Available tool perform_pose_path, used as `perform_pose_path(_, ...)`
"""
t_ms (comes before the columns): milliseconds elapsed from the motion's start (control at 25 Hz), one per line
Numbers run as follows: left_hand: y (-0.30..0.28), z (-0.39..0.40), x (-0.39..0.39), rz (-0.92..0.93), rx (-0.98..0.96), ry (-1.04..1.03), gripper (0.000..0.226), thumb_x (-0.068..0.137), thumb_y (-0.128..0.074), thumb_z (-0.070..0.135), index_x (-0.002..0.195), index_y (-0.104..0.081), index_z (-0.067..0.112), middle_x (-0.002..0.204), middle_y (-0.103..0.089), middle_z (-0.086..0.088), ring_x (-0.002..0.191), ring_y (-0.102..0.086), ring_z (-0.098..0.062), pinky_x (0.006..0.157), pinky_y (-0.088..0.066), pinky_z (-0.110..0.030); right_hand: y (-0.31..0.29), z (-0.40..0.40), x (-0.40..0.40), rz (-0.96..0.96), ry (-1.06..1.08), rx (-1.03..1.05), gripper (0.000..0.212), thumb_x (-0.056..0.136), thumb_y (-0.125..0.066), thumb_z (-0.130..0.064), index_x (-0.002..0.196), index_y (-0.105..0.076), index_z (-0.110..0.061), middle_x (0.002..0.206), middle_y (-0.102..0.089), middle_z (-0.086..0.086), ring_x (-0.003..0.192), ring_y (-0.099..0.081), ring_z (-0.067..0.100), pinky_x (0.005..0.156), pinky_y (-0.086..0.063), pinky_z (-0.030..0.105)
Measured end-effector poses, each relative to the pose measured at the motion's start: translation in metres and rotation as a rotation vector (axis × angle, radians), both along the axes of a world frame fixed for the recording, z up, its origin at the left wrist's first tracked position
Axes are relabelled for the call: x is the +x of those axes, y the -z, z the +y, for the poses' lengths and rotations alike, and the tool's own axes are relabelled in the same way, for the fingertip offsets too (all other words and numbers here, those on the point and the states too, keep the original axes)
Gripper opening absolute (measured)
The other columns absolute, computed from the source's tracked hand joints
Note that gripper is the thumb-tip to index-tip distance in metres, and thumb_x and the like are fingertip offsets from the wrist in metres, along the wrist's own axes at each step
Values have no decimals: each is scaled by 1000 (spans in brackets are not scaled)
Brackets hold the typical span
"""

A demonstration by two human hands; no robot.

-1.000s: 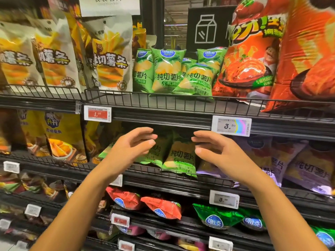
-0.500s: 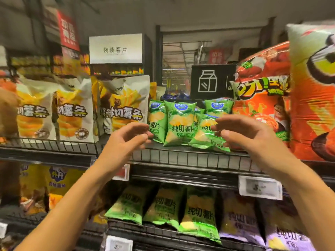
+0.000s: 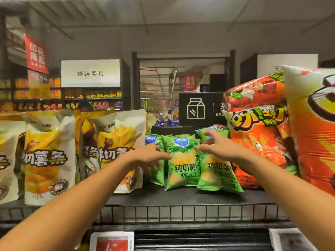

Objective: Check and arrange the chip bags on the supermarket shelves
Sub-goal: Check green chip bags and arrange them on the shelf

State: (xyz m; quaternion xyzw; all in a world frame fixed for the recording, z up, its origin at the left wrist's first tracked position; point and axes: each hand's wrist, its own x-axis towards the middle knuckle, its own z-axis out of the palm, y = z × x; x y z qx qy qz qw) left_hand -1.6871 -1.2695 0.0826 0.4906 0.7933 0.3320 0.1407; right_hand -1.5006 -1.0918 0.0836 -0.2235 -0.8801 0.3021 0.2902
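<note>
Supermarket top shelf (image 3: 181, 196) – green chip bags (image 3: 183, 163) standing upright mid-shelf, directly between both hands, left hand (image 3: 145, 156) and right hand (image 3: 217, 147) reaching in with fingers spread, holding nothing – right slightly nearer.

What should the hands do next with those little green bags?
Probably close both hands on the small green crinkly chip bags and stand them straight. The left hand and right hand reach in from either side, fingers spread, and the bags lean against each other unevenly.
</note>
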Motion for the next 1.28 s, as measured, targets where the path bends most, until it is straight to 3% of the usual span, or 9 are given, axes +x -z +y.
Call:
perform_pose_path(160, 17, 28, -9, -58, -105, 54, 48, 79, -72, 56, 100, -55, 17, 103, -68, -11, 73, -69, -19, 59, -57, -31, 1, 18, -21, -170, 42, 58, 73, 89, -73, -40, 146, -41, -9, 131, -62, 12, 106, -62, 20, 94, -53, 38)
perform_pose_path(280, 28, 39, -9, -71, -13, 72, 40, 79, -75, 52, 96, -51, 25, 103, -66, -8, 75, -71, -16, 53, -57, -29, 0, 20, -27, -198, -41, 87, 72, 87, -76, -41, 142, -44, -7, 128, -64, 7, 100, -64, 12, 82, -50, 27)
perform_pose_path(440, 21, 41, -13, -100, 243, 64, 43, 77, -79, 45, 105, -49, 33, 97, -69, -2, 68, -64, -13, 61, -54, -31, -8, 33, -33, 64, -132, 44, 64, 82, -82, -30, 134, -50, -11, 118, -68, 9, 107, -68, 22, 89, -56, 34)
perform_pose_path(560, 7, 42, -12, -183, 431, 14, 65, 75, -81, 41, 127, -44, 32, 105, -66, -7, 70, -62, -11, 66, -55, -28, -22, 40, -36, 248, -214, -6, 60, 81, -84, -25, 131, -53, -12, 112, -70, 6, 97, -68, 10, 74, -53, 14)
perform_pose_path(760, -1, 53, -8, -214, 509, 93, 68, 71, -76, 45, 129, -42, 35, 118, -58, 5, 96, -68, -7, 65, -56, -21, -25, 52, -44, 287, -280, -46, 42, 89, -73, -36, 123, -61, -15, 113, -71, 2, 90, -64, 3, 78, -48, 22)
perform_pose_path(880, -5, 63, -11, -234, 492, 162, 45, 81, -73, 36, 122, -55, 31, 122, -65, 1, 98, -70, -5, 66, -56, -21, -18, 54, -47, 287, -288, -116, 63, 93, -64, -47, 148, -42, -24, 123, -67, 1, 111, -63, 12, 90, -51, 35)
perform_pose_path(1000, -10, 70, -19, -257, 463, 223, 46, 79, -74, 42, 123, -60, 33, 125, -67, 6, 114, -65, -18, 84, -57, -34, -15, 58, -46, 279, -321, -195, 76, 90, -65, -55, 153, -25, -44, 112, -69, -16, 107, -61, 1, 82, -47, 33)
perform_pose_path(1160, 2, 85, -26, -379, 533, 263, 54, 78, -71, 40, 129, -55, 26, 128, -66, 0, 111, -67, -20, 82, -58, -38, -8, 67, -42, 230, -355, -238, 69, 73, -74, -61, 130, -37, -53, 103, -71, -34, 102, -67, -7, 86, -50, 43)
perform_pose_path(1280, 10, 91, -20, -319, 536, 254, 54, 79, -67, 51, 127, -57, 29, 118, -69, 9, 103, -67, -11, 80, -52, -37, -5, 70, -39, 232, -377, -260, 67, 67, -76, -66, 127, -57, -41, 122, -70, -18, 119, -64, 10, 95, -53, 49)
